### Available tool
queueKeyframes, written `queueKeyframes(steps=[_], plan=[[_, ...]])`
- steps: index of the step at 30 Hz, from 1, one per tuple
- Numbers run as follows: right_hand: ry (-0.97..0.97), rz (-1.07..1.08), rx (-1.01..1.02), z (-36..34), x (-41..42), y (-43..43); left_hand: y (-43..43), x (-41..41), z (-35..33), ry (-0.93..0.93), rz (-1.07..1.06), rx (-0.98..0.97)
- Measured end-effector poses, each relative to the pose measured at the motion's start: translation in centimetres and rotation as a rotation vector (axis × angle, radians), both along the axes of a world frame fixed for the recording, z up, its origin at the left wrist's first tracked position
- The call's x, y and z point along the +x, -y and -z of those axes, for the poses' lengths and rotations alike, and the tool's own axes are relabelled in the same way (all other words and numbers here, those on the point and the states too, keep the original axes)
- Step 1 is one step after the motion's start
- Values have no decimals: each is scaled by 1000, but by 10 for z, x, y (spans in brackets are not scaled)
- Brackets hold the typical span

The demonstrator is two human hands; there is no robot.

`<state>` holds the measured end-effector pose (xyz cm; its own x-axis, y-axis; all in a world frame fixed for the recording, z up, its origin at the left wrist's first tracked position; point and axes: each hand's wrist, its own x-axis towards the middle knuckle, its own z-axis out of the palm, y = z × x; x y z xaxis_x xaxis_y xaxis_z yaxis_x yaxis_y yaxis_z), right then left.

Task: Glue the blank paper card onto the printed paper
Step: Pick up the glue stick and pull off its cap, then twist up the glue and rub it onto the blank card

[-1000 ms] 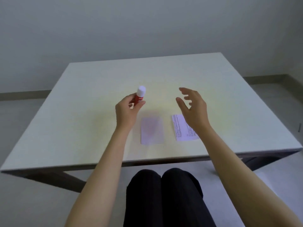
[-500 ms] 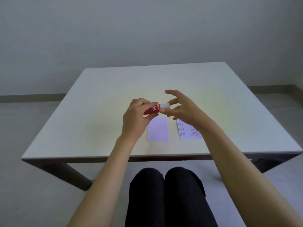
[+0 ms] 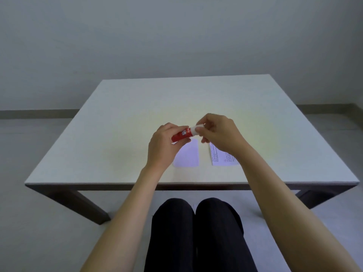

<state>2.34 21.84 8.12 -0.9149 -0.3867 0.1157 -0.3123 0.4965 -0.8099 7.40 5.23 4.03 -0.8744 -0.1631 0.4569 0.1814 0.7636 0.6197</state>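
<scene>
A red glue stick [image 3: 181, 134] with a white cap [image 3: 197, 129] is held sideways above the table. My left hand [image 3: 163, 147] grips its red body. My right hand [image 3: 218, 132] pinches the white cap with its fingertips. The cap is still on the stick. Below the hands, the blank paper card [image 3: 187, 155] lies flat on the table, partly covered by my left hand. The printed paper [image 3: 223, 158] lies just to its right, its upper part hidden under my right hand.
The white table [image 3: 117, 118] carries only the two papers near its front edge [image 3: 98, 183]. My knees in dark trousers [image 3: 196, 232] sit below the front edge. A grey wall stands behind the table.
The glue stick went from upright in my left hand to lying sideways between both hands. My right hand, open a second ago, closed its fingers around the white cap.
</scene>
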Motion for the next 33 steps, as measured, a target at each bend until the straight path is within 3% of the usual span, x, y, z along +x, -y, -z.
queueKeyframes(steps=[4,7,9,14,22,27,28,30,33], plan=[[-127,226,-127,-1,-28,-35,18,4,5,0,-163,290],[-222,449,93,15,-62,-69,28,9,6,-15,-248,396],[-153,498,223,31,-77,-82,25,10,8,-9,-246,414],[-80,474,432,57,-92,-85,3,7,13,12,-207,430],[-254,371,696,76,-95,-83,-8,-1,13,75,-171,387],[-324,361,865,66,-85,-83,-15,-6,7,111,-137,488],[-348,391,814,61,-79,-81,-18,-6,5,107,-136,550],[-315,407,416,48,-59,-66,-28,-8,0,87,-142,735],[84,99,-350,32,-11,-27,-46,-12,-9,20,-165,978]])
